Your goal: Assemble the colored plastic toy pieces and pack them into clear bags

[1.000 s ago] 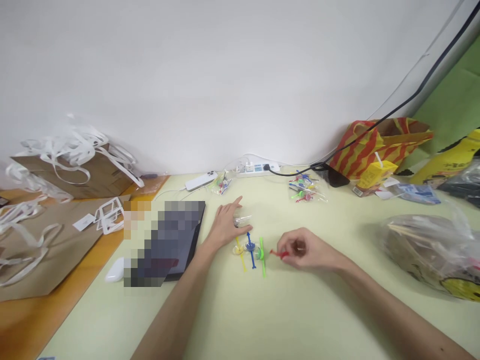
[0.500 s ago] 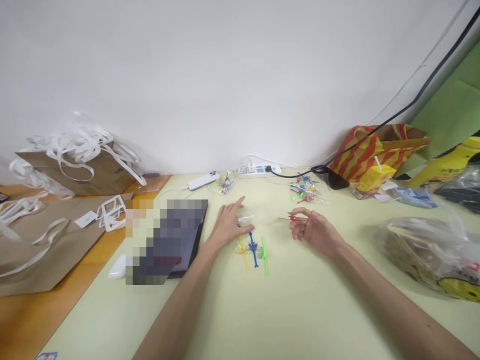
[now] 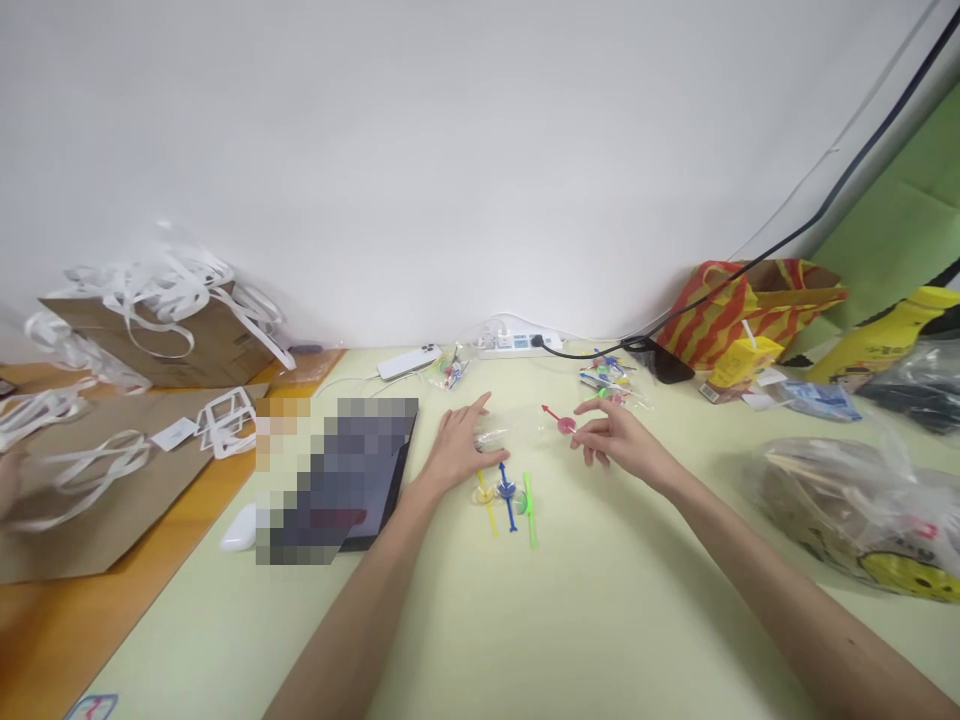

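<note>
My left hand (image 3: 459,445) lies on the table with its fingers spread, against a clear plastic bag (image 3: 514,428). My right hand (image 3: 619,438) pinches a red arrow spinner (image 3: 567,426) by its round disc at the bag's right end; the arrow tip points up and left. Just below my left hand, three more spinners lie side by side: a yellow arrow spinner (image 3: 486,493), a blue arrow spinner (image 3: 507,490) and a green arrow spinner (image 3: 529,510). Part of the red spinner is hidden behind my fingers.
Bagged spinners (image 3: 609,370) and a small packet (image 3: 450,368) lie near a power strip (image 3: 519,342). A tablet (image 3: 345,480) is left of my arm; a plastic-wrapped package (image 3: 840,510) sits right. Another person's hand (image 3: 7,485) shows at the left edge, over a paper bag (image 3: 75,540).
My right hand has turned the red spinner so its disc faces me, and moved slightly left towards the bag. My left hand stays put. Another person's hand has appeared at the left edge.
</note>
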Demonstrator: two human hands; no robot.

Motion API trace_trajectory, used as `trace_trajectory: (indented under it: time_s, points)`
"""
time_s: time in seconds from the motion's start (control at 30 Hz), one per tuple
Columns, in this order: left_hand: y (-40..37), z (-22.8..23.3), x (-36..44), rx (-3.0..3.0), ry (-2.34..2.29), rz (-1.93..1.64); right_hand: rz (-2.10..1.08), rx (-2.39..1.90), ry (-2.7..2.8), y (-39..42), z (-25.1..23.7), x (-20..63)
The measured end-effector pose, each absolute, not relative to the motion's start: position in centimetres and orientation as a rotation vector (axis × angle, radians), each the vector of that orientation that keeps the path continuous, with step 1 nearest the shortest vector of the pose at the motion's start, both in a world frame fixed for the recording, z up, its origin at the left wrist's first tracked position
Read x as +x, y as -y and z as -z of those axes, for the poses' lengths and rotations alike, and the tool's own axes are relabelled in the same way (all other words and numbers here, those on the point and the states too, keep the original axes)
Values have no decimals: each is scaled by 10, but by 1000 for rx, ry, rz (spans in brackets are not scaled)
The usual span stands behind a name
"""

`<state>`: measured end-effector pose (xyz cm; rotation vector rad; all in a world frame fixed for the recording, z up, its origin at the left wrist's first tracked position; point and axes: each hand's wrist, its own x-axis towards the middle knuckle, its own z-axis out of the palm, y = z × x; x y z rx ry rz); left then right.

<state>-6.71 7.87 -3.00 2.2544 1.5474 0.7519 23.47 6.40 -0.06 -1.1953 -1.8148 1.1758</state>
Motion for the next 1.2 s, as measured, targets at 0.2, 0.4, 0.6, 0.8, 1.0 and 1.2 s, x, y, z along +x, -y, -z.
trace_trajectory:
  time_s: [0.2,0.4,0.6,0.8,1.0,1.2]
  points:
    - [-78,30,-68,2246,-1538,-790,-678,-1361,2095,-90,-9,216]
    - [-77,30,-67,2251,-1530,-782,-560,-1320,2211,-118,-7,177]
    - [-78,31,-67,2245,-1541,-778,-619,-1234,2263,-126,1,158]
    - [-78,32,-66,2244,-1531,-787,-648,-1272,2171,-120,14,148]
    - [-79,33,-68,2255,-1532,-785,-831,-1215,2121,-120,28,140]
    - [-79,34,-68,2249,-1530,-787,-977,-1105,2109,-118,33,142]
